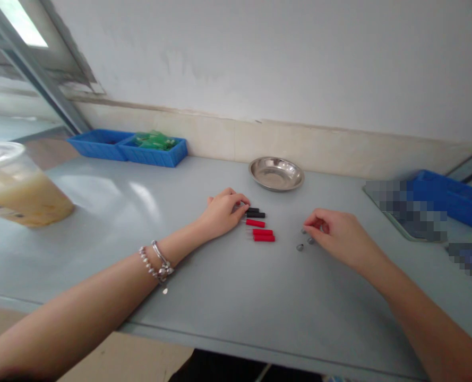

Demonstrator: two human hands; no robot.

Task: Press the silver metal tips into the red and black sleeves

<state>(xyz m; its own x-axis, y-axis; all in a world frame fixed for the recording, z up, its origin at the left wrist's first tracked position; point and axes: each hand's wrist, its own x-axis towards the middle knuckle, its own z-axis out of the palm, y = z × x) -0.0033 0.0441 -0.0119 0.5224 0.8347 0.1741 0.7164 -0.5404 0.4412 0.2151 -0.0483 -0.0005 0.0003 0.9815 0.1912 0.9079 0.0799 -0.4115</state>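
My left hand (225,213) is closed, with thumb and fingertips at the left end of a short black cylinder (253,210). Just below it lies another black cylinder (256,215). Several red cylinders (263,232), with thin metal pins at their left ends, lie in a column nearer me. To the right, my right hand (335,233) is pinched at a small grey piece (303,231), partly hidden by the fingertips. Beside and below those fingers rest more small grey rounded pieces (300,247) on the grey table (236,297).
A shallow metal dish (276,174) stands near the wall. Blue trays (154,155), one holding green plastic, sit at the back left. At far left is a large clear cup (28,196) of light-brown drink. A blue tray (453,193) and a blurred-out flat object (406,212) are right.
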